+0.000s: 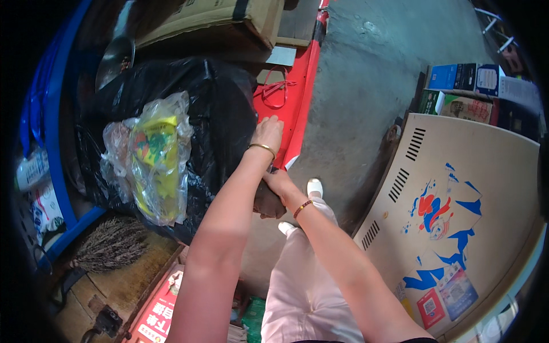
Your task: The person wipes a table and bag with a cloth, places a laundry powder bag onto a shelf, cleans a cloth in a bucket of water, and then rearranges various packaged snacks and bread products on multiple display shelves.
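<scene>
A large black plastic bag (223, 103) lies before me on the left, bulging. On top of it rests a crumpled clear plastic bag (182, 124) around a yellow printed packet (161, 150). My left hand (268, 132), with a gold bangle at the wrist, is curled at the bag's right edge, above a red-covered surface (296, 115). What its fingers hold is hidden. Just below, my right hand (279, 183), wearing a beaded bracelet, closes on a dark brownish fold of plastic (269, 203) that appears to belong to the black bag.
A cardboard box (206, 25) and a metal scoop (113, 60) sit beyond the bag. Red string (276, 88) lies on the red surface. A pale printed cabinet (394, 240) stands right, with boxes (467, 107) behind it. A dried-bristle brush (113, 244) lies lower left, near a blue frame (60, 171).
</scene>
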`<state>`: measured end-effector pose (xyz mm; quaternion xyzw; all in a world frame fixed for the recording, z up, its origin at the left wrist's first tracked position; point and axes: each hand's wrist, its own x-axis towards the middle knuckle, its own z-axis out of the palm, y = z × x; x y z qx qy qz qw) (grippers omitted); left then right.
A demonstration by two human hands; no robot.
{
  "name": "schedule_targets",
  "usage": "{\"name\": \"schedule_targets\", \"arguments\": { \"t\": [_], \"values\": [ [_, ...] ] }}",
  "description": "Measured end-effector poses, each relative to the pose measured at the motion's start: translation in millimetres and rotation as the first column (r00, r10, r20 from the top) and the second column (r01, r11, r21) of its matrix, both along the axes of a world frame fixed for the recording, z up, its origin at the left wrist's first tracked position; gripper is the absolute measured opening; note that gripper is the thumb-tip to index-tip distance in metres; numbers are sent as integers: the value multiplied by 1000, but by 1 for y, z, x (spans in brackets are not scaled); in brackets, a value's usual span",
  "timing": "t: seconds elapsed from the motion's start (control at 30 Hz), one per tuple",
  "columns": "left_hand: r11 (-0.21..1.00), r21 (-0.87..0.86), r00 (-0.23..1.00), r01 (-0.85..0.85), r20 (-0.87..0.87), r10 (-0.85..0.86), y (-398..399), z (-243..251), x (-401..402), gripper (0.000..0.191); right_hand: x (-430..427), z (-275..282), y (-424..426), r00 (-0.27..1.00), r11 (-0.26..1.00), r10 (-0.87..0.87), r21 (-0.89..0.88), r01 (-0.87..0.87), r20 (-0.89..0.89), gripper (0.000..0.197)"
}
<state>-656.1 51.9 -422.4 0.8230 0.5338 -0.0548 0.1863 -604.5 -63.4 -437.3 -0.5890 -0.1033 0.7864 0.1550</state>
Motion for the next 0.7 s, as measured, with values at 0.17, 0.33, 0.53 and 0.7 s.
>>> {"name": "schedule_targets", "arguments": {
  "t": [0.17, 0.33, 0.53, 0.7],
  "values": [
    [978, -211, 969, 3, -243, -55, 3, 21, 23, 9, -8, -27, -15, 989, 993, -106, 54, 100, 106, 38],
    [874, -487, 866, 0, -437, -244, 13, 48, 18, 18, -23, -8, -22, 968, 986, -84, 159, 47, 235, 36],
    [756, -576, 813, 311, -252, -525, 13, 48, 17, 24, -27, -9, -18, 949, 967, -253, 93, 239, 188, 42],
    [903, -428, 876, -17, -442, -193, 8, 37, 22, 45, -18, 8, -14, 862, 942, -332, 186, 280, 382, 29]
  ]
}}
